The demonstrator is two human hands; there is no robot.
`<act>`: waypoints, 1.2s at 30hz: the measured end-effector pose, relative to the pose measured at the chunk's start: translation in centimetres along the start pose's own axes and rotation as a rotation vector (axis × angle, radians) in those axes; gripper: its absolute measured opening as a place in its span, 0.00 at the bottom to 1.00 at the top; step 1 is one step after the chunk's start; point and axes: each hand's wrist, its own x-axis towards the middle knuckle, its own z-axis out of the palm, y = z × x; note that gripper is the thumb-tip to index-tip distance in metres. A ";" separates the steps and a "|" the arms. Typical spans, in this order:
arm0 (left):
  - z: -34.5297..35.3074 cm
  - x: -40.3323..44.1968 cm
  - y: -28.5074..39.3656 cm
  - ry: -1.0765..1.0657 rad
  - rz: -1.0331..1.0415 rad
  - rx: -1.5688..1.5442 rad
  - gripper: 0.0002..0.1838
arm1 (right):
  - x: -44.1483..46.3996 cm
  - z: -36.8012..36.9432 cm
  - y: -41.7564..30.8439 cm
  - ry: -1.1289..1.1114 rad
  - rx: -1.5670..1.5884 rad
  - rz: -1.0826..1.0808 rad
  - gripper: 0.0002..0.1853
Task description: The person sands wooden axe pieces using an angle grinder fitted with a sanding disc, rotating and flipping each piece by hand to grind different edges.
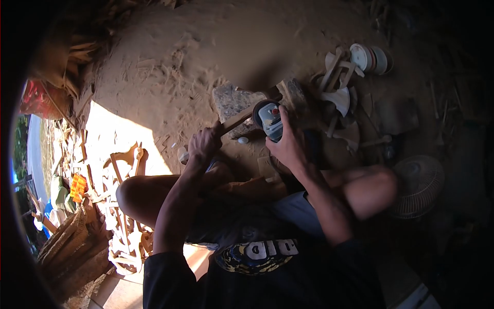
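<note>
Head view: our left hand [205, 143] has its fingers closed round the wooden piece [236, 120], beside the stone block [225, 101]; our right hand [289, 146] grips the grinder [271, 119]. We should sweep its disc [256, 117] lightly.

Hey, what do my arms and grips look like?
Your left grip and right grip are ungloved, five-fingered hands. Both forearms are uncovered, and dark sleeves sit above them. I can't see any watch, but rings would be too small to tell.
</note>
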 end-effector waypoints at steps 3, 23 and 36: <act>0.5 0.0 -0.4 0.029 0.017 0.005 0.07 | -0.2 0.1 1.5 0.105 0.001 -0.079 0.48; 3.7 1.1 -2.8 0.029 0.045 -0.048 0.08 | -1.3 1.0 1.2 0.026 0.254 -0.050 0.49; 4.5 1.2 -3.0 0.081 0.044 -0.060 0.06 | -1.4 0.8 1.8 0.029 0.303 -0.031 0.49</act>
